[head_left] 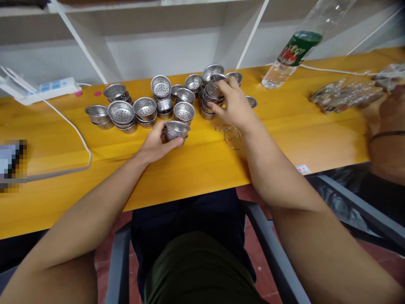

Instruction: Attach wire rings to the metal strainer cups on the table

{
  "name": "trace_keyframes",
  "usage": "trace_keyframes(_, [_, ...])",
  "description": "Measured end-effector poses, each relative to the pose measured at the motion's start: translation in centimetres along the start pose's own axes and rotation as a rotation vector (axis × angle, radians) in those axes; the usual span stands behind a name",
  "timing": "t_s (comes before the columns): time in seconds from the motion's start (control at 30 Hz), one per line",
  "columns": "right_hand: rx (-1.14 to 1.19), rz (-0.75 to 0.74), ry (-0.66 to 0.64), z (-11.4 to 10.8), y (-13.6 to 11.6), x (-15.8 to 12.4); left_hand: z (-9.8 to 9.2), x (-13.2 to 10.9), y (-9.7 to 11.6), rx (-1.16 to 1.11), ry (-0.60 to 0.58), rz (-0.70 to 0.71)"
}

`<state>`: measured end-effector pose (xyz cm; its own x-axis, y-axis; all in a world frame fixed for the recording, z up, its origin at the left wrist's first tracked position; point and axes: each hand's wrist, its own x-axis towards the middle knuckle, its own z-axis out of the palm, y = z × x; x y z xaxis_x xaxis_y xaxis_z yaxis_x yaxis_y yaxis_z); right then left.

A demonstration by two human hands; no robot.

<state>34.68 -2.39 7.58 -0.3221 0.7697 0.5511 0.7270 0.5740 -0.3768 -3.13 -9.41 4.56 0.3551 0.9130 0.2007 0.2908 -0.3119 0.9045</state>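
Many small perforated metal strainer cups stand in short stacks along the back of the yellow table. My left hand [157,144] is wrapped round a small stack of strainer cups [176,128] near the front of the group, thumb across its near side. My right hand [234,102] reaches over a stack at the right, its fingers and thumb closed on a tilted strainer cup [214,88] at the top. Some of that stack is hidden behind the hand. Thin metal wire rings [232,138] lie on the table below my right wrist.
A plastic bottle [291,50] with a green label stands at the back right. Clear plastic bags [346,96] lie farther right, beside another person's arm [387,126]. A white power strip [47,90] and cable are at left, near a blurred-out device [11,162]. Shelving borders the table's back.
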Motion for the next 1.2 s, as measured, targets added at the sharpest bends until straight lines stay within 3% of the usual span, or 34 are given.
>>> trace_keyframes(0.37, [-0.060, 0.110, 0.006, 0.7, -1.2, 0.5, -1.2, 0.6, -0.9, 0.067, -0.012, 0.066])
trace_keyframes(0.67, [-0.043, 0.084, 0.338, -0.2, -4.0, 0.1, -1.4, 0.3, -0.5, 0.103, 0.046, 0.075])
trace_keyframes(0.73, [-0.012, 0.021, 0.281, 0.0, -5.8, -0.2, -1.0, 0.2, -0.6, 0.094, 0.057, 0.086])
trace_keyframes(0.87, [0.143, -0.123, -0.082, 2.4, -9.4, -0.8, -0.4, 0.2, -1.0, 0.131, 0.076, 0.123])
trace_keyframes(0.93, [0.197, -0.158, -0.188, 3.9, -10.6, -0.9, -0.5, 0.3, -1.1, 0.189, 0.093, 0.135])
trace_keyframes(1.03, [0.268, -0.196, -0.253, 5.1, -11.3, -0.7, -0.9, 0.3, -0.8, 0.269, 0.073, 0.143])
trace_keyframes(1.2, [0.371, -0.221, -0.266, 4.3, -10.9, -0.6, -0.6, 0.2, 0.3, 0.244, -0.034, 0.111])
